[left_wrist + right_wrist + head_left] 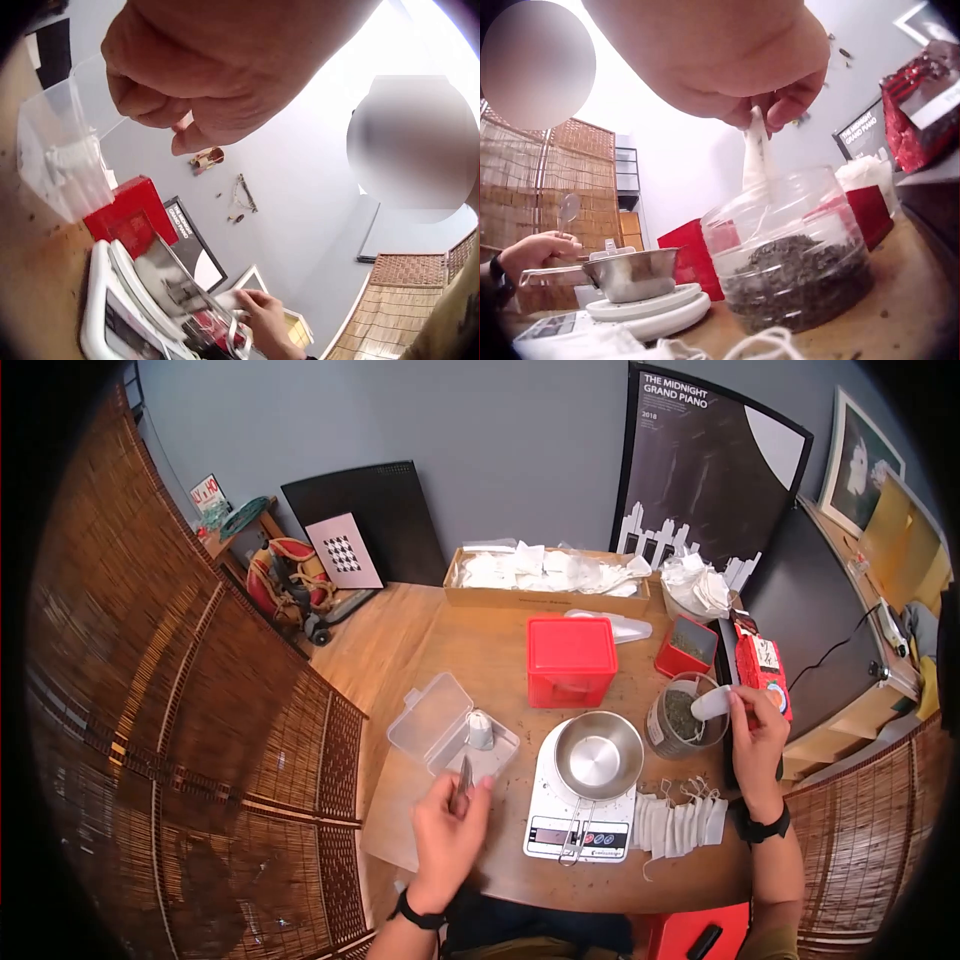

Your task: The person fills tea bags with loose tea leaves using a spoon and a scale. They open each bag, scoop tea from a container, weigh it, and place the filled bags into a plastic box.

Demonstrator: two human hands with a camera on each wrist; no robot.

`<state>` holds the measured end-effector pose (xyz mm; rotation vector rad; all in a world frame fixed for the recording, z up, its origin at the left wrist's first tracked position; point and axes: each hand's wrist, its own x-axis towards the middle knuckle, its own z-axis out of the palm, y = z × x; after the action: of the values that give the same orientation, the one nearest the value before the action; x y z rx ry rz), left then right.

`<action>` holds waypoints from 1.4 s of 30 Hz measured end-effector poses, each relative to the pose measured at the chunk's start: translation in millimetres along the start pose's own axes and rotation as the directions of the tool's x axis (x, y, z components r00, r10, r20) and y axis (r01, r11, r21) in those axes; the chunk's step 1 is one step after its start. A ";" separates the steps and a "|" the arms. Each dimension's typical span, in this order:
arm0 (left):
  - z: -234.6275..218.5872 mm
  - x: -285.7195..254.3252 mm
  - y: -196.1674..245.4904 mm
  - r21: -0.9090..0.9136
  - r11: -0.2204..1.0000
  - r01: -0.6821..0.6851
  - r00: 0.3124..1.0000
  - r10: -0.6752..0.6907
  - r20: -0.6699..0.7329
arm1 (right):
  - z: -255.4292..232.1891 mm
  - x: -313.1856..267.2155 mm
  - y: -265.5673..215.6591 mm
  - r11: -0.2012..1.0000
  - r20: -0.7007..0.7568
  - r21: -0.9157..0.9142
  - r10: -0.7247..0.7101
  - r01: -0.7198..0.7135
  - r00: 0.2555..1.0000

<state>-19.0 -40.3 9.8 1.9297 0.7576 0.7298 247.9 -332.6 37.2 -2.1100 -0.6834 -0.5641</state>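
My left hand point(450, 825) holds a small spoon point(463, 778), its bowl upward in the right wrist view. Close in front is an open clear plastic box point(490, 760) with a filled tea bag point(481, 730) in it. Between thumb and fingers, my right hand point(760, 735) pinches a white tea bag point(757, 159) with a string, over the rim of a clear jar point(787, 277) of dried tea leaves point(787, 259). A steel pan point(600, 755) stands on a white kitchen scale point(545, 830), between the hands.
Several finished tea bags point(680, 825) lie in a row right of the scale. Behind stand a lidded red box point(572, 660), a small red container point(688, 645) of leaves, and a cardboard tray point(545, 598) of white bags. A red packet point(763, 660) stands right.
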 end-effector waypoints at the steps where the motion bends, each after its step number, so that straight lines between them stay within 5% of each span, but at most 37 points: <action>1: 1.0 16.0 5.0 0.001 1.000 -0.007 1.000 0.007 -0.003 | 0.0 -0.1 1.9 1.000 0.002 0.003 -0.008 0.008 1.000; 4: 5.8 52.0 12.6 0.189 0.975 -0.112 0.994 0.108 0.032 | -5.3 -2.7 3.5 0.998 0.104 -0.009 0.062 -0.062 0.993; 6: 13.6 68.4 4.7 0.280 0.908 -0.311 0.950 0.301 0.080 | -2.0 -3.5 -1.1 0.997 -0.165 0.074 0.039 -0.028 0.986; 7: 17.1 72.3 -2.9 0.270 0.909 -0.318 0.948 0.303 0.097 | -4.2 -2.5 -3.8 0.999 -0.149 0.040 0.042 -0.037 0.988; 8: 21.0 75.1 -11.5 0.310 0.903 -0.297 0.954 0.269 0.129 | -6.4 -5.1 8.4 0.995 0.014 0.033 0.091 -0.092 0.996; 10: 28.1 78.0 -19.6 0.317 0.896 -0.310 0.946 0.256 0.200 | 3.0 -8.8 11.4 0.965 -0.007 0.163 0.209 -0.206 0.978; 12: 31.4 77.3 -24.7 0.299 0.905 -0.304 0.951 0.270 0.151 | -0.8 -6.0 -1.4 0.990 -0.145 0.087 0.120 -0.108 0.982; 14: 32.0 75.1 -21.1 0.294 0.918 -0.266 0.959 0.222 0.175 | -5.2 -2.6 5.6 0.997 -0.002 0.035 0.074 -0.074 0.997; 17: 31.7 76.6 -23.3 0.322 0.891 -0.319 0.948 0.295 0.121 | -3.5 -4.0 1.7 0.971 -0.067 0.067 0.233 -0.229 0.970; 19: 31.1 76.4 -16.8 0.319 0.887 -0.333 0.943 0.303 0.139 | -5.7 -3.5 -0.2 0.993 -0.059 0.046 0.107 -0.104 0.993; 24: 23.8 71.7 -12.6 0.311 0.873 -0.375 0.926 0.337 0.171 | -6.7 -8.1 -5.6 0.997 -0.159 0.021 0.078 -0.076 0.984; 26: 16.0 63.8 7.7 0.347 0.855 -0.385 0.923 0.360 0.138 | -13.1 -12.8 -6.8 0.964 0.047 0.054 0.260 -0.262 0.965; 28: 9.0 54.5 13.6 0.309 0.875 -0.372 0.928 0.348 0.132 | -19.1 -21.4 -6.0 0.960 -0.015 0.054 0.277 -0.276 0.961; 30: -1.1 40.6 30.3 0.288 0.896 -0.338 0.941 0.310 0.138 | -33.0 -32.0 -9.9 0.916 -0.203 0.339 0.294 -0.215 0.934; 32: -7.4 22.2 42.2 0.265 0.905 -0.332 0.940 0.294 0.173 | -58.5 -56.2 -19.3 0.931 -0.236 0.278 0.307 -0.238 0.922; 34: -5.0 1.2 51.4 0.112 0.919 -0.377 0.918 0.355 0.177 | -78.1 -89.7 -22.8 0.974 -0.244 0.024 0.222 -0.223 0.944; 36: -2.7 -23.3 52.4 0.039 0.950 -0.310 0.928 0.294 0.228 | -88.2 -118.7 -21.0 0.975 -0.196 -0.223 -0.037 -0.008 0.980; 38: 5.3 -45.3 64.4 -0.140 0.957 -0.255 0.880 0.290 0.376 | -90.5 -145.5 -21.5 0.959 0.017 -0.283 0.001 0.004 1.000; 39: 6.0 -49.8 78.2 -0.162 0.917 -0.365 0.827 0.399 0.395 | -90.2 -159.7 -12.8 0.967 0.186 -0.254 0.059 -0.010 0.981; 40: 5.4 -62.2 75.6 -0.180 0.946 -0.270 0.789 0.325 0.522 | -90.7 -168.6 -7.1 0.974 0.351 -0.227 0.111 -0.030 0.930; 42: 17.7 -79.6 72.2 -0.181 0.955 -0.237 0.712 0.297 0.637 | -91.0 -170.9 -10.9 0.967 0.365 -0.252 0.057 0.040 0.929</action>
<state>-41.3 -138.1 52.3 2.0426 -0.0037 0.1860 98.7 -447.7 -8.7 -2.4945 -0.8463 -0.2565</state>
